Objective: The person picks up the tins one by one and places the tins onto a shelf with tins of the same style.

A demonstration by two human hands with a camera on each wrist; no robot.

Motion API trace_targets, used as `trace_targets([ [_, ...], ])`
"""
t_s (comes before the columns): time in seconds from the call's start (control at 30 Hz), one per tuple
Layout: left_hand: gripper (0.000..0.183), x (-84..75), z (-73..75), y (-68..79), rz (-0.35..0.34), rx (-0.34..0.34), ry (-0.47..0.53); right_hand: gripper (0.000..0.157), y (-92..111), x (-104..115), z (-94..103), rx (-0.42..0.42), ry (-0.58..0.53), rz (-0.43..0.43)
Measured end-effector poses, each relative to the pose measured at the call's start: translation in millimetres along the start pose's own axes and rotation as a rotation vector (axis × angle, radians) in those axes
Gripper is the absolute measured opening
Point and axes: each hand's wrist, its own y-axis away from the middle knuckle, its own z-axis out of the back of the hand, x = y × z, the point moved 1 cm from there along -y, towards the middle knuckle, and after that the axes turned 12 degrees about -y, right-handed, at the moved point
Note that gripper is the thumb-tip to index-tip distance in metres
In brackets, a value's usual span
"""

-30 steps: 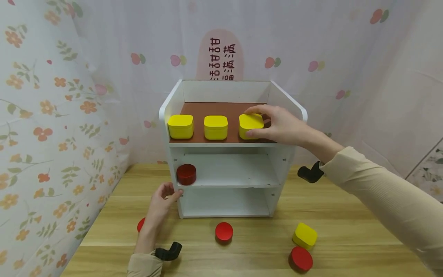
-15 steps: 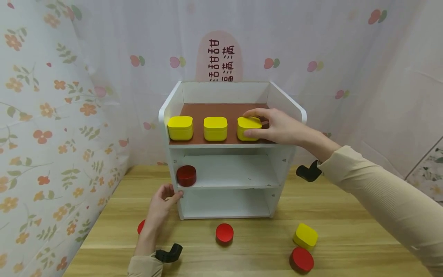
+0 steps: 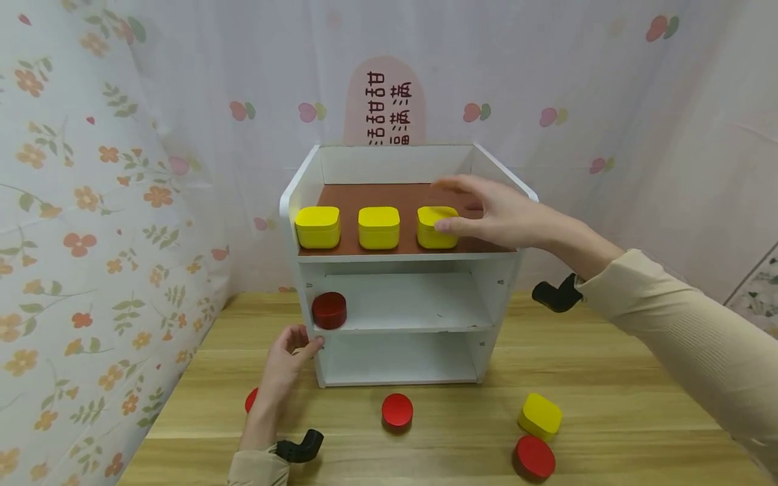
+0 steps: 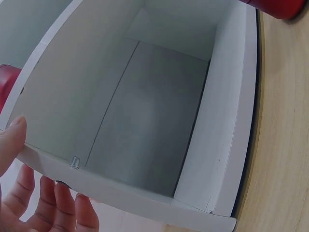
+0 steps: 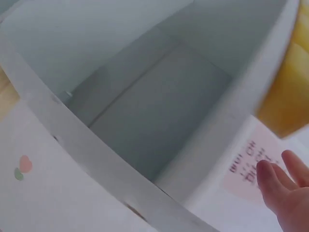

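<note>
Three yellow rounded-square tins stand in a row along the front of the brown top of a white shelf unit point(image 3: 406, 331): left tin point(image 3: 319, 231), middle tin point(image 3: 379, 231) and right tin point(image 3: 428, 236). My right hand point(image 3: 501, 214) is beside the right tin, fingers spread and lifted off, the thumb overlapping its front in the head view. In the right wrist view that hand point(image 5: 289, 188) shows with nothing in it. Low on the unit's left side, my left hand point(image 4: 46, 208) grips the side panel's edge, thumb inside and fingers outside.
A dark red round tin point(image 3: 329, 310) sits at the middle shelf's left end. On the wooden table are a red tin point(image 3: 398, 411) in front, another red tin point(image 3: 535, 457) against a yellow tin point(image 3: 539, 416) at right, and a red tin point(image 3: 250, 400) partly behind my left arm.
My right hand has let go of the right yellow tin, its fingers opening and drawing away up and to the right. My left hand keeps its grip on the panel.
</note>
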Motion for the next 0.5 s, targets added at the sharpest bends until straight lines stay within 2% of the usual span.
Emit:
trace_targets([
  [0.2,0.031,2.1,-0.3,1.5,0.015,0.003,-0.002,0.068,16.6,23.8,12.9,-0.002,0.015,-0.007],
  [0.3,0.031,1.3,0.2,1.8,0.017,-0.004,-0.005,0.06,29.0,30.9,17.0,-0.026,0.047,0.025],
  [0.4,0.031,0.4,0.7,1.4,0.011,-0.009,-0.002,0.05,45.4,30.5,21.1,-0.081,0.083,0.102],
  [0.5,0.03,-0.1,0.9,0.9,0.003,-0.006,-0.005,0.043,61.5,25.8,24.3,-0.138,0.088,0.231],
])
